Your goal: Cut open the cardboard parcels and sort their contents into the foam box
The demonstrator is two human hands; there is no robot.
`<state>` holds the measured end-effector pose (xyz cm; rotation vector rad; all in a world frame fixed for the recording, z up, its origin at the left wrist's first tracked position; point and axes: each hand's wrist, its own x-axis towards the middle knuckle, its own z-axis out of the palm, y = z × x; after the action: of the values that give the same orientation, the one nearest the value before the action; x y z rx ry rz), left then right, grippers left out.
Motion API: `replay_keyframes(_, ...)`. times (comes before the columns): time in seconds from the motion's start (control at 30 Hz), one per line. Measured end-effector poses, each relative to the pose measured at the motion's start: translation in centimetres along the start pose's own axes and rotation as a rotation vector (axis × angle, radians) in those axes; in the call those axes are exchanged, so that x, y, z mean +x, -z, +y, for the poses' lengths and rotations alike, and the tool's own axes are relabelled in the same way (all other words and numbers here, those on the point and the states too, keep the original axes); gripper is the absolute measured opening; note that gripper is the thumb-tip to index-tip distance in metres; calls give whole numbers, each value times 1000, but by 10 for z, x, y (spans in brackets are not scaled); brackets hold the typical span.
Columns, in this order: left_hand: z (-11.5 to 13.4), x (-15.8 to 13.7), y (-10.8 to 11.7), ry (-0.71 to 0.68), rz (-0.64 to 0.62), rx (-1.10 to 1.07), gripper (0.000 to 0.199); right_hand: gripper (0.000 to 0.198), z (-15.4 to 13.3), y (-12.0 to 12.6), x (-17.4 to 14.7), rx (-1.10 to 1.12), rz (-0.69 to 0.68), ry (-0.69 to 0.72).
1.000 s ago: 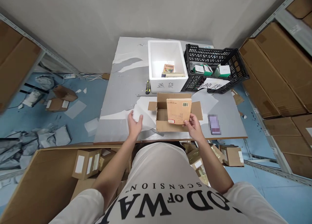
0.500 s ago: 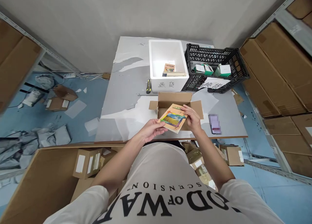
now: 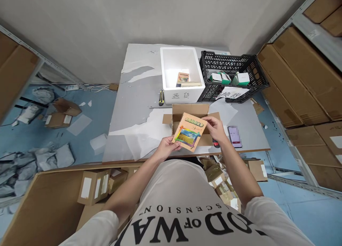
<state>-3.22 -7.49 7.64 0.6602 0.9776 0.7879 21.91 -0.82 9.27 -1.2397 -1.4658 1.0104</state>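
A thin orange book [image 3: 189, 131] with a field picture on its cover is held tilted between my two hands. My left hand [image 3: 169, 147] pinches its lower left corner, and my right hand [image 3: 214, 127] grips the upper right edge. Under the book stands an open cardboard box [image 3: 190, 109] with its flaps spread; the book hides much of its inside. Just below my right hand lies a small red and black object [image 3: 216, 143], partly covered. A phone [image 3: 234, 136] with a lit screen rests on the table to the right.
Behind the box stand a white foam box [image 3: 184, 95] holding books and a black plastic crate [image 3: 229, 57] with green-white packets. A yellow-black utility knife [image 3: 161, 97] lies on the table [image 3: 133, 114]. Below its front edge, a large carton [image 3: 53, 199] holds smaller boxes.
The book has turned so its cover faces me more fully. The red and black object now shows beneath my right hand. The whole view has shifted slightly.
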Motion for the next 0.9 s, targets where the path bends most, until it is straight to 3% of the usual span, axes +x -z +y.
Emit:
replay_keyframes(0.33, -2, -2, -5, 22, 5, 17, 43, 30, 6, 2, 1, 53, -16, -52)
replay_keyframes(0.7, -8, -2, -5, 89, -99, -1, 44, 34, -9, 5, 10, 126, -222, -76)
replay_keyframes(0.9, -8, -3, -7, 130, -138, -44, 43, 34, -18, 6, 12, 55, -310, 25)
